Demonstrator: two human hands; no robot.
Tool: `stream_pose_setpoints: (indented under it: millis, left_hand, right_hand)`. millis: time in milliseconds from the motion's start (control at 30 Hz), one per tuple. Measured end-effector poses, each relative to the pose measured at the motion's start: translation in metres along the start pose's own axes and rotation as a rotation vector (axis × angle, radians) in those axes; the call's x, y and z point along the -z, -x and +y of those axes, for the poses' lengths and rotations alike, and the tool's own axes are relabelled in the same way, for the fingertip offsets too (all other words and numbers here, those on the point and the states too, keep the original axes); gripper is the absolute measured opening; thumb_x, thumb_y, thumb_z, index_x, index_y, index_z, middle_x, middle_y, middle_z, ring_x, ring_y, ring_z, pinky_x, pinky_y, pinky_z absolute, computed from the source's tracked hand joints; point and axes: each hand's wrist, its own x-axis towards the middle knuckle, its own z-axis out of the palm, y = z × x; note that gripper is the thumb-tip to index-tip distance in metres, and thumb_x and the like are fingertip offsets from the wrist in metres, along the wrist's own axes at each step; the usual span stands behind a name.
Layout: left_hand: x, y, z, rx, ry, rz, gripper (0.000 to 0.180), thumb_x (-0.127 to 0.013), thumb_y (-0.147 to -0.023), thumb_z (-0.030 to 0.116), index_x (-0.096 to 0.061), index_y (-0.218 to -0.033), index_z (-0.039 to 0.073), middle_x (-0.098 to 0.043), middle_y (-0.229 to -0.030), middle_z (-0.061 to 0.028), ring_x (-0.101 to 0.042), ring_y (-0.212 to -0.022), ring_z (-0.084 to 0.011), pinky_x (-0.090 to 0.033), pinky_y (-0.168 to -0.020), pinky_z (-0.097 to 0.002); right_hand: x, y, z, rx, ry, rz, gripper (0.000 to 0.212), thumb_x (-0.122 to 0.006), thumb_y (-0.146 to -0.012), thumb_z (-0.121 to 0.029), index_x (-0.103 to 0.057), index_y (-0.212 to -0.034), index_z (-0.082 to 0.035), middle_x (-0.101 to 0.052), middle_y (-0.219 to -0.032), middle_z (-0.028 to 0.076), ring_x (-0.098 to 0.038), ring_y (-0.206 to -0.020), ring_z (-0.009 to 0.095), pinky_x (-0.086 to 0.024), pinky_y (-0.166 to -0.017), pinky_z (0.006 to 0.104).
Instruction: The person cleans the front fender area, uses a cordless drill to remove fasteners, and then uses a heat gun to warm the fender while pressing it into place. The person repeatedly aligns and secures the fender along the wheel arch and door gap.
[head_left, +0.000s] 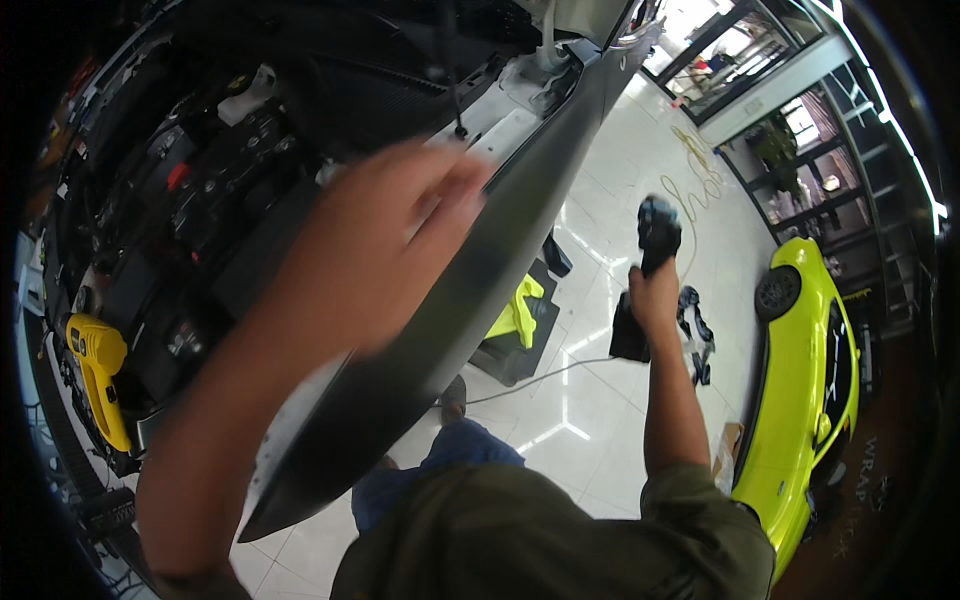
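My left hand, blurred by motion, hangs over the dark matte front fender of a car with an open engine bay. Its thumb and fingers come together in a pinch; anything between them is too blurred to make out. Out to the right, away from the fender, my right hand is closed round the grip of a black cordless drill. The drill's head points away from me, and its wide base shows beside my wrist.
A yellow heat gun lies at the engine bay's left edge. Beyond the fender, a neon-yellow cloth rests on a dark low stand. A cable crosses the tiled floor, with black parts nearby. A lime-green car stands far right.
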Motion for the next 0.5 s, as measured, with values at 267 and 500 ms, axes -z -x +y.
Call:
stream_pose_setpoints:
  millis: [267, 500]
  left_hand:
    - [-0.156, -0.302, -0.151, -0.162, -0.085, 0.372, 0.031, -0.057, -0.091, 0.015, -0.062, -0.12, 0.006, -0.066, -0.095, -0.008, -0.066, -0.081, -0.0187, -0.053, -0.072, -0.0309]
    - [-0.202, -0.368, -0.149, -0.108, -0.334, 0.344, 0.024, -0.062, -0.08, 0.023, -0.071, -0.101, 0.014, -0.07, -0.094, -0.0074, -0.066, -0.09, -0.0272, -0.05, -0.083, -0.0425]
  right_hand:
    - [-0.037, 0.041, 0.139, -0.207, -0.109, -0.3, 0.044, -0.06, -0.076, -0.003, -0.053, -0.118, 0.003, -0.061, -0.106, 0.027, -0.059, -0.099, 0.044, -0.047, -0.085, 0.0451]
    - [-0.006, 0.125, 0.23, -0.337, 0.148, -0.495, 0.05, -0.058, -0.073, -0.005, -0.05, -0.123, -0.001, -0.062, -0.104, 0.026, -0.06, -0.098, 0.044, -0.048, -0.086, 0.046]
